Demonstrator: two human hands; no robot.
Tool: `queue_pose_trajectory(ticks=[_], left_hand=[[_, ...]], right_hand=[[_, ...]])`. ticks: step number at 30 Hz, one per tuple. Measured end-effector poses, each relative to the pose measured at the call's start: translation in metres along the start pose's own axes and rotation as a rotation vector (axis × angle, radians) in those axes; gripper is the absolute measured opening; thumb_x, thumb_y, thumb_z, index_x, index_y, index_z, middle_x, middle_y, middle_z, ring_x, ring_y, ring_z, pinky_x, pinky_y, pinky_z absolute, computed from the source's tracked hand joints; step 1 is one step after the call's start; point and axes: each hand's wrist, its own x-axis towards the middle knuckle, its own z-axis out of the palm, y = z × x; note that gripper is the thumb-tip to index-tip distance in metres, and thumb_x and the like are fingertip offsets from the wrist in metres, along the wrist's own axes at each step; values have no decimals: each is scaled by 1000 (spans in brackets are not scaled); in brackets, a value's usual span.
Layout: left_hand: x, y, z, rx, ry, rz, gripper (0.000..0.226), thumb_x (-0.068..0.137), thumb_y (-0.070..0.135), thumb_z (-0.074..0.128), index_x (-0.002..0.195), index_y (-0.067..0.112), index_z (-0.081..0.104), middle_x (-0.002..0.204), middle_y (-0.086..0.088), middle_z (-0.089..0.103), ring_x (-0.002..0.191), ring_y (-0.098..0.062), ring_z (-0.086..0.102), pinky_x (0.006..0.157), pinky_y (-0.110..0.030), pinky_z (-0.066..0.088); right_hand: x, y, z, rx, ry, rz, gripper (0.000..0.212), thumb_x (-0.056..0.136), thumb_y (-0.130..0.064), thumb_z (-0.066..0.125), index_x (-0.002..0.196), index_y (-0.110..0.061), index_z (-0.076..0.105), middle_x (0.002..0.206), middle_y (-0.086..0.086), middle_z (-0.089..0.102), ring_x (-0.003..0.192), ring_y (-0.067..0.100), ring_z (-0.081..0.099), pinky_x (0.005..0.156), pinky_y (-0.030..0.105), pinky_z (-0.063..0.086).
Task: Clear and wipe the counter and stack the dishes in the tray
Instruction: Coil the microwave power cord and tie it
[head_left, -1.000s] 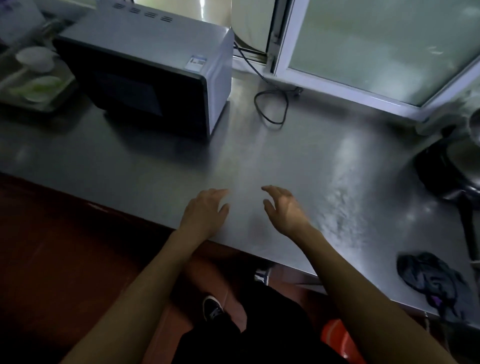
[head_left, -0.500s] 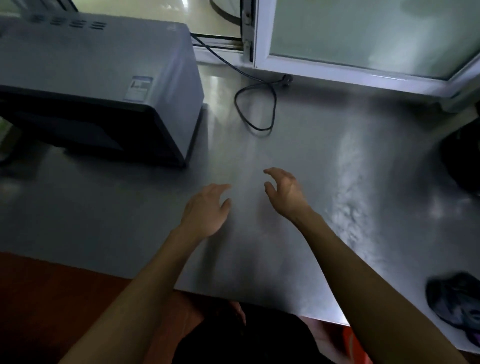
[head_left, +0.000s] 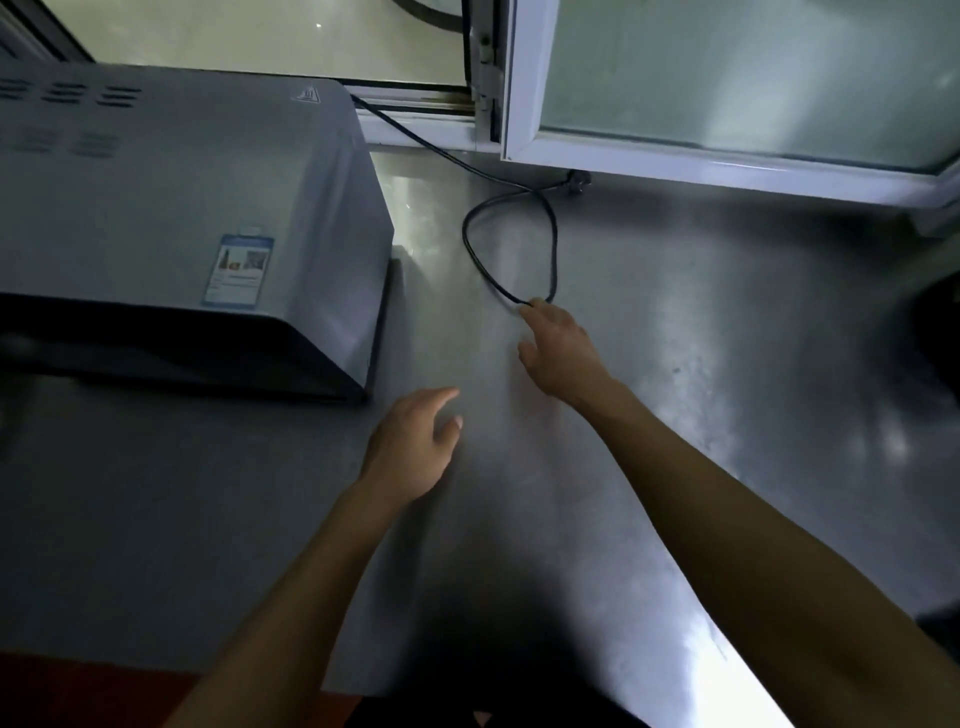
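A steel counter (head_left: 675, 415) fills the view. My right hand (head_left: 558, 348) reaches far across it, fingers stretched, with the fingertips at the near bend of a black power cord loop (head_left: 470, 249). I cannot tell whether they touch the cord. My left hand (head_left: 415, 441) hovers over the counter nearer to me, fingers relaxed, holding nothing. No dishes, tray or cloth are in view.
A grey microwave (head_left: 182, 208) stands on the left of the counter; its cord runs to a plug (head_left: 576, 182) below the white window frame (head_left: 727, 166). A dark object (head_left: 940, 332) sits at the right edge.
I have leaned in over the counter. My right hand has moved forward from beside the left hand to the cord loop. The dark cloth at the right has left the view.
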Motion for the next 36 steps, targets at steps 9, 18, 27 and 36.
queue_pose_trajectory(ticks=[9, 18, 27, 36], left_hand=[[61, -28, -11, -96, -7, 52, 42, 96, 28, 62, 135, 14, 58, 134, -5, 61, 125, -21, 56, 105, -41, 46], [69, -36, -9, -99, -21, 43, 41, 97, 27, 60, 136, 14, 57, 137, -4, 60, 127, -21, 54, 108, -37, 43], [46, -20, 9, -60, 29, 37, 24, 95, 14, 59, 116, 7, 66, 116, -11, 68, 109, -27, 62, 93, -36, 48], [42, -14, 31, -20, -18, 34, 30, 97, 17, 53, 125, 11, 63, 127, -8, 62, 117, -24, 55, 103, -37, 44]], right_hand=[[51, -25, 20, -117, -20, 96, 45, 97, -16, 45, 142, -10, 43, 142, 10, 46, 129, 31, 45, 102, 46, 37], [30, -14, 41, -112, 19, 150, 43, 96, -15, 46, 138, -15, 52, 125, 13, 57, 114, 34, 50, 94, 44, 37], [-39, -5, 62, -91, 14, 123, 31, 96, -25, 50, 123, -24, 65, 110, 5, 60, 108, 28, 52, 87, 40, 34], [-100, 11, 70, -61, 20, 72, 15, 90, -25, 65, 101, -24, 74, 97, 2, 64, 102, 27, 55, 86, 41, 29]])
